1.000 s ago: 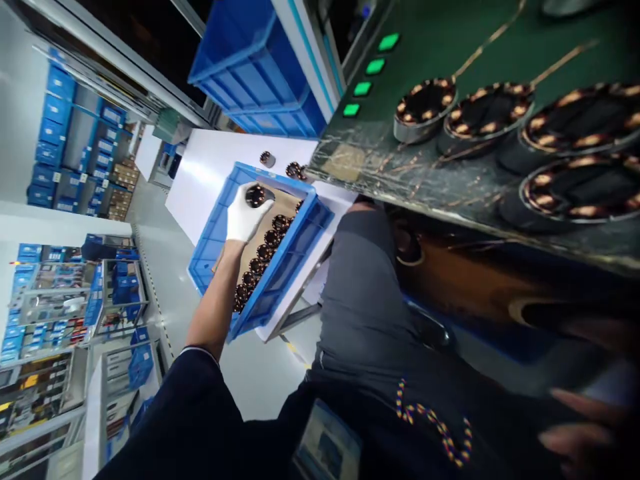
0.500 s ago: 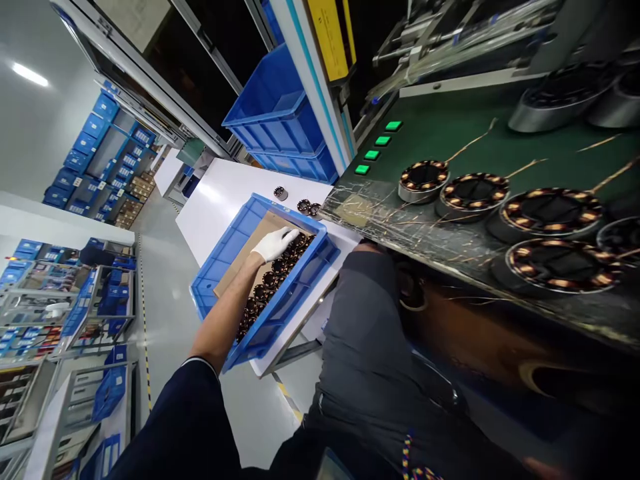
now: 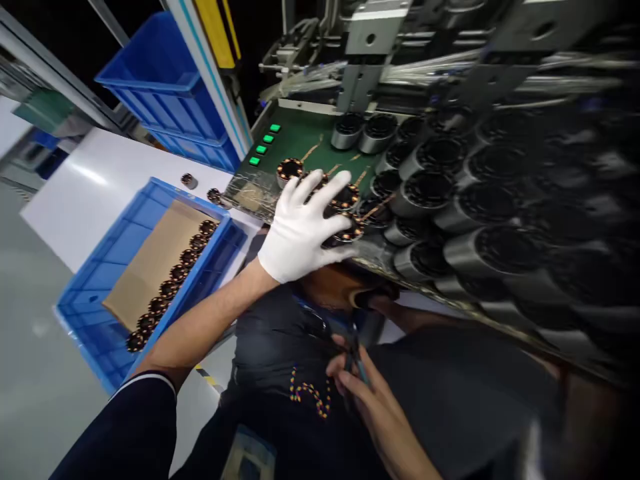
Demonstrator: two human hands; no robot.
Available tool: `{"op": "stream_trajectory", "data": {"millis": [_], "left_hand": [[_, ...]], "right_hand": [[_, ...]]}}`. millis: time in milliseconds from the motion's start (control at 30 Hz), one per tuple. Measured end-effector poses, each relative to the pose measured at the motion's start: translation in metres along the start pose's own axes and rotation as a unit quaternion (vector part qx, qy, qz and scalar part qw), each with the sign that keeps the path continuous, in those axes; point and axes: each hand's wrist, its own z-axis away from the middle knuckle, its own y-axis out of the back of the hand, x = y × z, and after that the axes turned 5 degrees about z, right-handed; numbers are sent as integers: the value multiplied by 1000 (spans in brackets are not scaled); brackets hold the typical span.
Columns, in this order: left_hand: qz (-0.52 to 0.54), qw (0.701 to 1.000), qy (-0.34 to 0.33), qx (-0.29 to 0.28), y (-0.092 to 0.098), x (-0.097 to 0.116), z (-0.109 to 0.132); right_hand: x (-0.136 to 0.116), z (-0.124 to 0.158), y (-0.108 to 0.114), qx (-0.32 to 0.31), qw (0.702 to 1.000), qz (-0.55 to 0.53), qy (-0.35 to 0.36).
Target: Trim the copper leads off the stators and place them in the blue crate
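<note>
My left hand [image 3: 303,230], in a white glove, hovers over or touches a group of copper-wound motor stators at the near edge of the green worktop. Its fingers are spread, and no part is seen gripped. One stator [image 3: 290,169] with a loose wire end shows just beyond the fingertips; others are partly hidden under the glove. My bare right hand [image 3: 367,390] is low, above my lap, with fingers wrapped round pliers [image 3: 361,372] with dark and teal handles. Blur hides the exact shape of their jaws.
A blue tray [image 3: 145,193] with cardboard [image 3: 155,257] and a row of stators stands at left on a white table [image 3: 90,167]. Rows of dark-topped metal cylinders [image 3: 433,190] crowd the worktop [image 3: 320,120] at right. Blue bins [image 3: 165,87] are stacked behind.
My left hand has moved from the stators in the blue tray to those on the worktop, fingers now spread. The view has swung right. My right hand with the pliers has come into view.
</note>
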Motion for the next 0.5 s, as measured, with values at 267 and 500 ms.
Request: {"op": "stream_trajectory", "data": {"millis": [267,500], "left_hand": [[359,927,102,48,-7,58,58],[383,911,145,49,-15,92,91]], "right_hand": [[-2,28,7,51,992,54,101],[-45,20,0,75,955,138,253]]}}
